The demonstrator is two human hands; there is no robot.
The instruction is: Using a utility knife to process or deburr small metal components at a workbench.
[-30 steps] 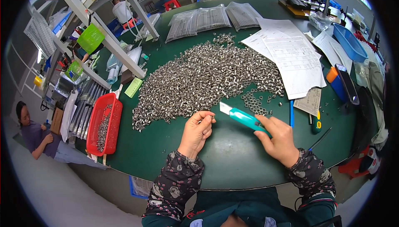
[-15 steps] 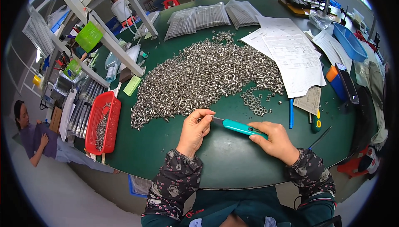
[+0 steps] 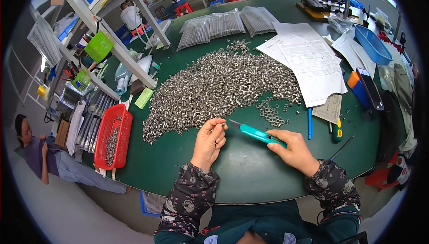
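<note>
My left hand (image 3: 208, 142) pinches one small metal ring (image 3: 222, 125) between thumb and forefinger, just above the green table (image 3: 250, 172). My right hand (image 3: 293, 151) grips a teal utility knife (image 3: 255, 133), its thin blade pointing left and almost touching the ring. A wide heap of several small silver metal rings (image 3: 223, 85) lies on the table right behind both hands. A smaller flat cluster of rings (image 3: 270, 111) sits to the right of the heap, just beyond the knife.
A red basket (image 3: 112, 140) with metal parts hangs at the table's left edge. White paper sheets (image 3: 308, 61), a blue tray (image 3: 373, 45), a phone (image 3: 370, 88), an orange box and pens lie right. Bagged parts (image 3: 214, 24) lie at the back. Other people sit nearby.
The knife has dropped lower and its blade has come to the ring in my left hand. My left hand has shifted slightly toward the knife.
</note>
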